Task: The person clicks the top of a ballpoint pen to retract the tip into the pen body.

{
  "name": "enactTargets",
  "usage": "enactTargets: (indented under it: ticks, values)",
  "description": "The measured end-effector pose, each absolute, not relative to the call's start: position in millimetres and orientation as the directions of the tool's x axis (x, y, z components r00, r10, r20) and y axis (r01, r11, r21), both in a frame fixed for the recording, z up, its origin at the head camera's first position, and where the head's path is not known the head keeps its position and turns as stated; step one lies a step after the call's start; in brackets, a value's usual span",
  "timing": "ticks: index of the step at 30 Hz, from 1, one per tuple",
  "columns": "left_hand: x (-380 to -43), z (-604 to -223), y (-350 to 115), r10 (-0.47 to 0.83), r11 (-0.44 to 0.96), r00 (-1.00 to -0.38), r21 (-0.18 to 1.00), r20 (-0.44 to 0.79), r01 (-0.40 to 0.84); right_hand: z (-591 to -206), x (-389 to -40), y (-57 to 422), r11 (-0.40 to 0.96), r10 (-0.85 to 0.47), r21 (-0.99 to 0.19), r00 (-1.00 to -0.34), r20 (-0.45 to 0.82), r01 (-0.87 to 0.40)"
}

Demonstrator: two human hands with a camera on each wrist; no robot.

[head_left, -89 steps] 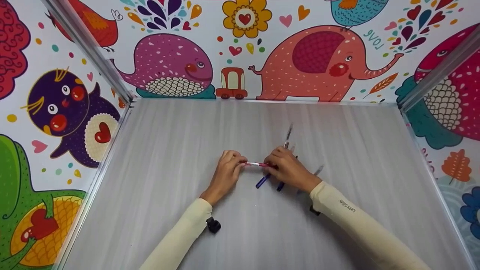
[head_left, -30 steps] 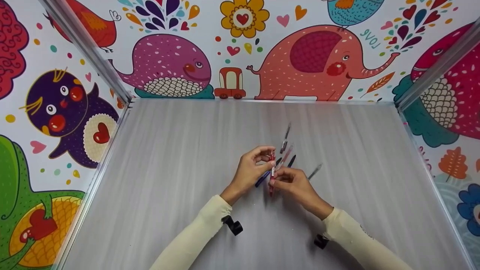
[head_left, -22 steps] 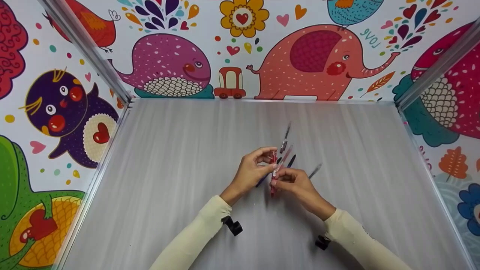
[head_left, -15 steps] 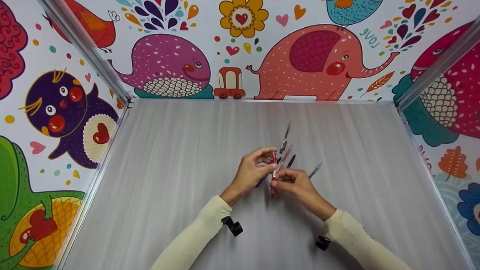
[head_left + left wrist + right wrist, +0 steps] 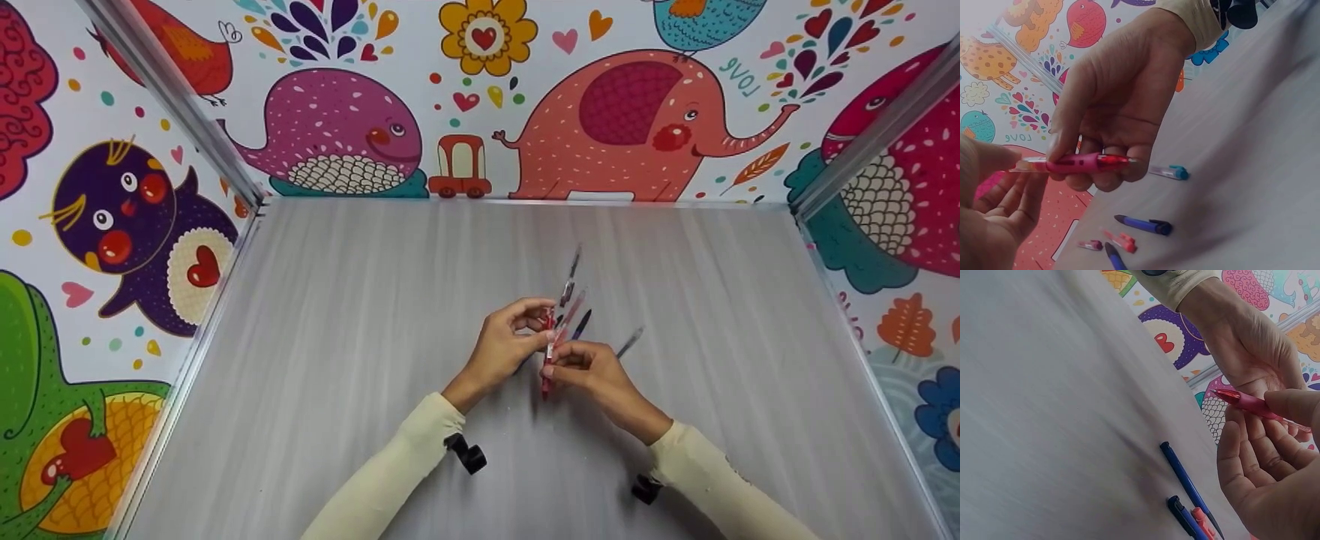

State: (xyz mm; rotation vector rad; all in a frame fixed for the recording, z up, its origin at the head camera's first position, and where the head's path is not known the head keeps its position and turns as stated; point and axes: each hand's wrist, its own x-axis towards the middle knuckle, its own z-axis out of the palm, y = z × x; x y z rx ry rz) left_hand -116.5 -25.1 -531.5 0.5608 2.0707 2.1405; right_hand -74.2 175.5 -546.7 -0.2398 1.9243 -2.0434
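Observation:
A red-pink ballpoint pen (image 5: 548,352) is held between the two hands above the table, its metal tip showing in the right wrist view. My left hand (image 5: 502,341) pinches the pen's far end between thumb and fingers. Nearer to me, my right hand (image 5: 600,379) pinches it at the pink grip (image 5: 1075,163), with thumb on one side and fingers curled beneath. In the right wrist view the pen's clear barrel runs partly behind the right thumb.
Several pens lie just beyond the hands: a clear one (image 5: 568,291), a pinkish-red one (image 5: 576,306), a dark blue one (image 5: 583,322) and a clear one at right (image 5: 632,341). Another blue pen (image 5: 1184,475) lies partly behind the left hand. Patterned walls (image 5: 480,97) border the grey table (image 5: 337,300).
Three seconds ago the pen lay crosswise between the hands; it has since turned to point toward me, and the left hand moved right. Over the last second the hands barely shift.

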Motion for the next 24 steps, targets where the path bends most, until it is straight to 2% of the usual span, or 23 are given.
enactTargets:
  ticks: [24]
  values:
    - [-114.7,-530.0,-26.3,0.333,-0.063,-0.926,0.984,0.179,0.167,-544.7,-72.8,174.6,-0.068,-0.353,-0.99,-0.931,-0.091,0.122]
